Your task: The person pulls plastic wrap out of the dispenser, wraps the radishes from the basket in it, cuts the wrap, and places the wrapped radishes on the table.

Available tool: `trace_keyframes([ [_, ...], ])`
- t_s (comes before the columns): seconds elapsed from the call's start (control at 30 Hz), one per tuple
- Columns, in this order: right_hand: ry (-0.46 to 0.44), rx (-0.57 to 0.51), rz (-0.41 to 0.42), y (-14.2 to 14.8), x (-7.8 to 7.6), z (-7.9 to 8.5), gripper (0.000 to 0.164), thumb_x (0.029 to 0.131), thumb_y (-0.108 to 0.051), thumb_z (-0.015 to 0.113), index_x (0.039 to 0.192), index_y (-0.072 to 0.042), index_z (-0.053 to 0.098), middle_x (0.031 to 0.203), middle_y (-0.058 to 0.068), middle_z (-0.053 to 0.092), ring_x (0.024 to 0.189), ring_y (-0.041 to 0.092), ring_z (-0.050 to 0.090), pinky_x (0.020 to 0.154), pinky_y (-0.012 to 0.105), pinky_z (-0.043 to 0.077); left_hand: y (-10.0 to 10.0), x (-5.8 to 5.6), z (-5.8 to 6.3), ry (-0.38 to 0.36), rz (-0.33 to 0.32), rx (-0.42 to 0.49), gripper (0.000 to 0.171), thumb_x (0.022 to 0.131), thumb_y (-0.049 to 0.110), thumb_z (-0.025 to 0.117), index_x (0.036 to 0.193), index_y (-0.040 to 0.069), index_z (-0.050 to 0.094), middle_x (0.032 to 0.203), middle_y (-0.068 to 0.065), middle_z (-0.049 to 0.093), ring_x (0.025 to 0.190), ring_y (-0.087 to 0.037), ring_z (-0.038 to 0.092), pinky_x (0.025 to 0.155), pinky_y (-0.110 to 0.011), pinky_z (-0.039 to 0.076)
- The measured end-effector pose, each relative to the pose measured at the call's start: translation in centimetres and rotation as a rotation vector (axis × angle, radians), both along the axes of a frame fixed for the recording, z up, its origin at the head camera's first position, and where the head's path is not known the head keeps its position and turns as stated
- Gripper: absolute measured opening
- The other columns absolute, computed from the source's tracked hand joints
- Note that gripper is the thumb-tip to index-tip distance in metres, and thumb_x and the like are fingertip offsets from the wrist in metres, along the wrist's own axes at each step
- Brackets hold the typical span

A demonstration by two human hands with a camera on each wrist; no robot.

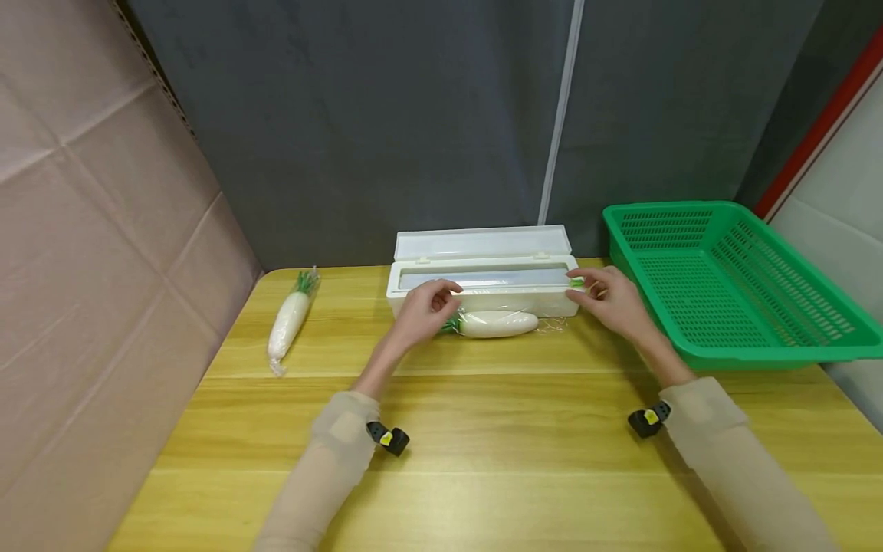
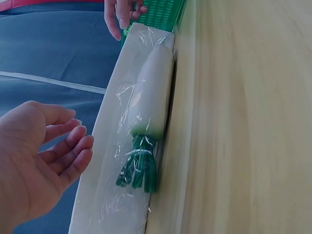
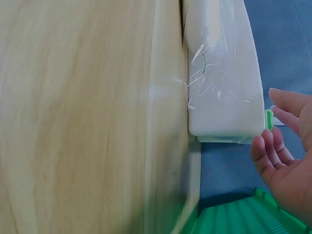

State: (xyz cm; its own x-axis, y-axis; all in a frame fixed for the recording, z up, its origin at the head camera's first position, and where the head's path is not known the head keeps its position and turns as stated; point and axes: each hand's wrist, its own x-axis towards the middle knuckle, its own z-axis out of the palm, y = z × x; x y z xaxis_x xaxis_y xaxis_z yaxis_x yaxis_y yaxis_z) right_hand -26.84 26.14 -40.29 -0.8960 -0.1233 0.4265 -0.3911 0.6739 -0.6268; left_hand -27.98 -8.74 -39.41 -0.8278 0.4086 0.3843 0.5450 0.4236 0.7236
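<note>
A white plastic-wrap dispenser (image 1: pixel 483 299) stands at the table's back edge, its lid (image 1: pixel 483 243) raised. Against its front lies a white radish (image 1: pixel 498 324) with green stalks, clear film (image 2: pixel 109 200) over it and the box's front. My left hand (image 1: pixel 424 313) hovers by the box's left part, fingers loosely bent and holding nothing. At the right end, my right hand (image 1: pixel 610 299) has thumb and fingers apart around a small green slider (image 3: pixel 269 119); whether a fingertip touches it, I cannot tell.
Another film-wrapped radish (image 1: pixel 290 322) lies at the left of the wooden table (image 1: pixel 497 460). A green slotted basket (image 1: pixel 752 353) stands at the right, close to my right hand. Behind the table hangs a dark grey curtain (image 1: pixel 359 130).
</note>
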Motion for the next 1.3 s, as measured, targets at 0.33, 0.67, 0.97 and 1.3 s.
trace_keyframes([
  [0.33,-0.031,0.033,0.019,0.1,-0.6,0.0,0.041,0.089,-0.014,0.079,0.125,0.001,0.067,0.105,0.023,0.053,0.082,0.033,0.054,0.074,0.037,0.039,2.5,-0.9,0.2,0.019,-0.033,-0.020,0.022,0.096,0.006,0.064,0.113,-0.006,0.069,0.088,-0.010,0.065,0.078,-0.019,0.060,0.072,-0.025,0.050],
  [0.67,-0.133,0.071,0.046,0.6,-1.1,-0.4,0.047,0.092,-0.021,0.077,0.132,-0.001,0.064,0.113,0.024,0.051,0.090,0.036,0.056,0.078,0.041,0.041,5.0,-1.4,0.4,0.008,-0.067,-0.084,0.020,0.098,0.007,0.063,0.113,-0.004,0.069,0.089,-0.008,0.064,0.079,-0.019,0.059,0.073,-0.024,0.049],
  [0.97,-0.154,0.090,0.061,1.2,-1.5,-0.7,0.054,0.094,-0.026,0.075,0.141,-0.005,0.059,0.122,0.028,0.054,0.094,0.038,0.062,0.080,0.044,0.044,7.5,-1.9,0.8,0.020,-0.109,-0.151,0.018,0.098,0.006,0.062,0.112,-0.002,0.070,0.088,-0.008,0.066,0.078,-0.016,0.060,0.072,-0.021,0.049],
  [1.3,-0.161,0.078,0.064,1.2,-1.8,-0.6,0.052,0.093,-0.029,0.076,0.138,-0.008,0.062,0.126,0.026,0.063,0.084,0.033,0.068,0.064,0.030,0.046,11.1,-2.5,0.8,0.065,-0.163,-0.212,0.018,0.100,0.010,0.062,0.114,0.001,0.070,0.096,-0.007,0.067,0.084,-0.015,0.060,0.076,-0.017,0.047],
])
